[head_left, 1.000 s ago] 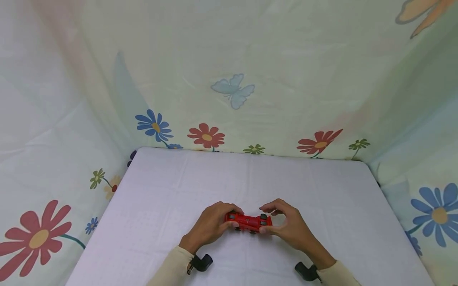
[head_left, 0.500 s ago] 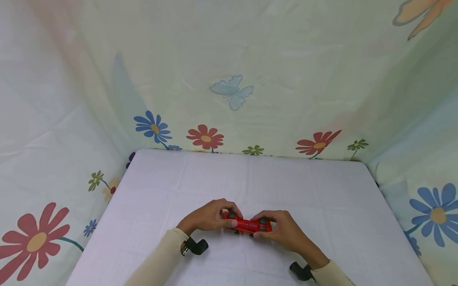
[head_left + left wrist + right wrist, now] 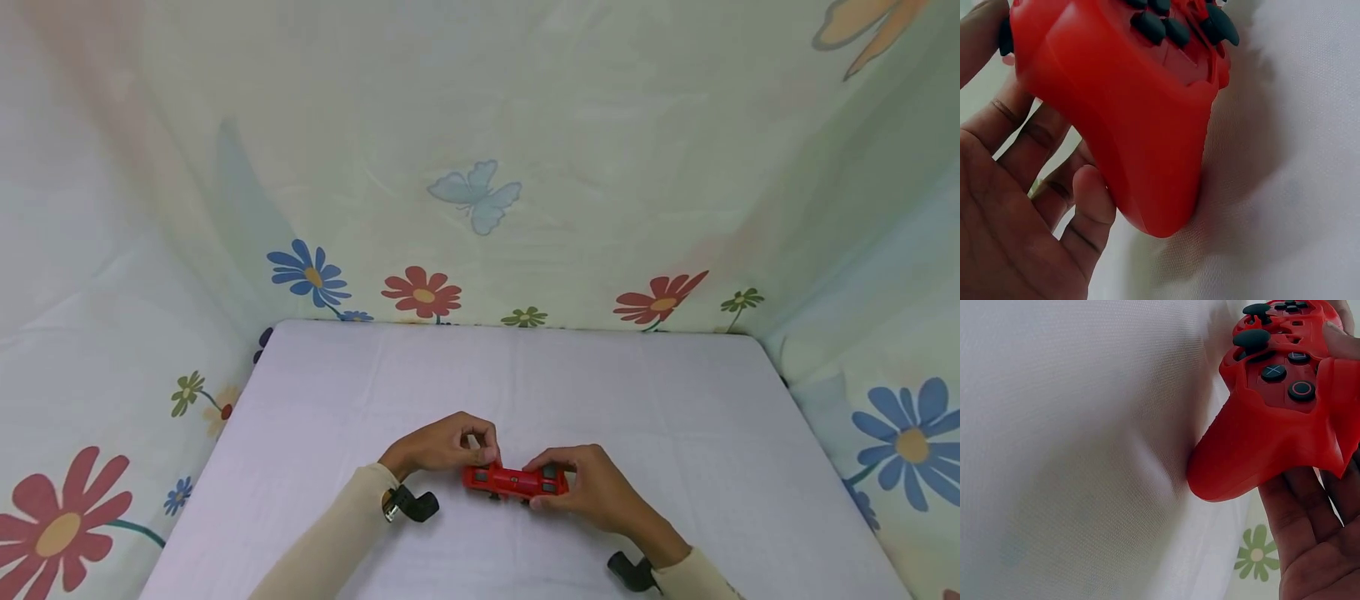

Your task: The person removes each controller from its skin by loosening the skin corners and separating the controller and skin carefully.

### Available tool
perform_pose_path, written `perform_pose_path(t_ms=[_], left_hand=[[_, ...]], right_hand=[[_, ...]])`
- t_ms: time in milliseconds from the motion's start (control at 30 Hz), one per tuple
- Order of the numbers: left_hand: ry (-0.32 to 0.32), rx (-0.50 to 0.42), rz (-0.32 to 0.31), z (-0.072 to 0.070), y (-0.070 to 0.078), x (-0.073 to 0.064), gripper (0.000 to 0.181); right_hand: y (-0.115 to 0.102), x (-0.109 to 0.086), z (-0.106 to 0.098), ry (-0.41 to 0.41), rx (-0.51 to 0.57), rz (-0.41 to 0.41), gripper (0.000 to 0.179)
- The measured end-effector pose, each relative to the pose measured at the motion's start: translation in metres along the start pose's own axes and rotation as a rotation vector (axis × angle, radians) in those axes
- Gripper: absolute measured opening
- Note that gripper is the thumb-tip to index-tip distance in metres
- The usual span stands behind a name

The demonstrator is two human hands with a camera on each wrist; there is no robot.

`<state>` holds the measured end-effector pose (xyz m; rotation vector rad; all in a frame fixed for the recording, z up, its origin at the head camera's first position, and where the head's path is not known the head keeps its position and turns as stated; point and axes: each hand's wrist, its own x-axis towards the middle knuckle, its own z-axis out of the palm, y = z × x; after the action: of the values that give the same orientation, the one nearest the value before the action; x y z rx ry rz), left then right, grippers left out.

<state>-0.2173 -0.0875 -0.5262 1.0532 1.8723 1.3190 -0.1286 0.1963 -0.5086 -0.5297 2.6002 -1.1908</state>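
A red game controller in a soft red cover stands on its grips on the white-covered table, shoulder edge up. Dark sticks and buttons show in both wrist views. My left hand pinches a bit of the cover at the controller's left upper edge between thumb and fingertips. On the right end, my right hand grips the controller, thumb in front and fingers behind. In the right wrist view a fold of the cover juts out near the round buttons. The controller's back is hidden.
A white cloth covers the table. Behind and at both sides hangs a pale curtain printed with flowers and a butterfly. Black wrist cameras sit at the left cuff and right cuff.
My left hand has gone from holding the controller's left end to pinching the cover at its upper edge. The right fingers have closed onto the right end. The controller has shifted slightly left.
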Motion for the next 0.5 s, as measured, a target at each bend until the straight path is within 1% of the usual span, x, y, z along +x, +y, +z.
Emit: perform_pose_path(t_ms=[67, 167, 333, 400, 500], left_hand=[[0.004, 0.012, 0.002, -0.001, 0.000, 0.002, 0.028], [-0.004, 0.037, -0.022, -0.002, 0.002, 0.004, 0.020], [-0.034, 0.098, -0.053, -0.006, 0.002, 0.009, 0.021], [-0.056, 0.109, -0.056, -0.007, 0.003, 0.011, 0.023], [-0.119, 0.106, -0.060, -0.006, 0.004, 0.015, 0.028]], right_hand=[[0.000, -0.001, 0.000, 0.002, -0.004, -0.008, 0.035], [-0.001, 0.000, -0.001, 0.004, -0.018, -0.020, 0.035], [-0.001, 0.000, -0.001, 0.007, -0.043, -0.020, 0.036], [-0.001, 0.000, -0.001, 0.007, -0.043, -0.018, 0.036], [-0.001, -0.001, 0.000, 0.005, -0.038, -0.019, 0.036]])
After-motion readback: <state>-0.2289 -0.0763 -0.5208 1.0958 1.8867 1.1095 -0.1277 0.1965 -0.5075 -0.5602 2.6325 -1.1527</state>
